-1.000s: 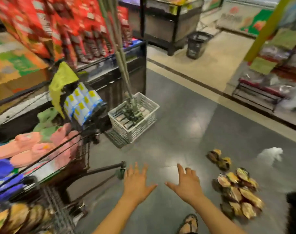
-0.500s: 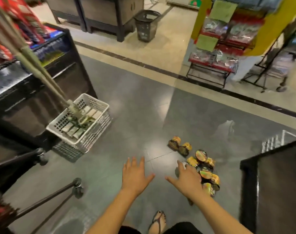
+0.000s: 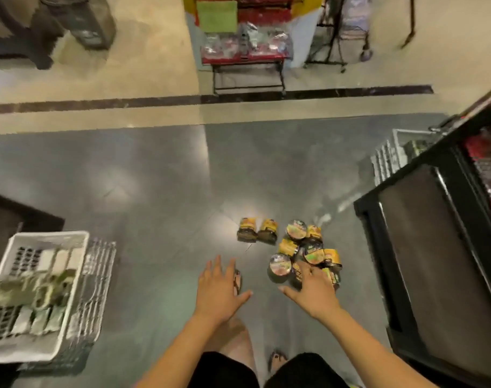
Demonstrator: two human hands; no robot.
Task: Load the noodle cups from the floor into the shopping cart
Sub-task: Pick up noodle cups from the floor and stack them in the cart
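Several yellow-and-dark noodle cups [image 3: 305, 247] lie in a loose heap on the grey floor, with two more cups [image 3: 257, 230] side by side just left of the heap. My right hand [image 3: 311, 289] is spread, fingers straight, over the near edge of the heap and hides part of it. My left hand [image 3: 217, 287] hovers with fingers spread, left of the heap, holding nothing. The shopping cart is out of view.
A white plastic basket [image 3: 47, 242] with goods stands on the floor at the left. A black display stand [image 3: 434, 247] rises at the right, another white basket [image 3: 389, 158] behind it. A red shelf rack [image 3: 247, 57] stands across the aisle. My sandalled feet [image 3: 276, 359] are below.
The view has swung right and down, away from the cart, which has left the frame. Both hands have moved toward the cups; the right one now overlaps the heap.
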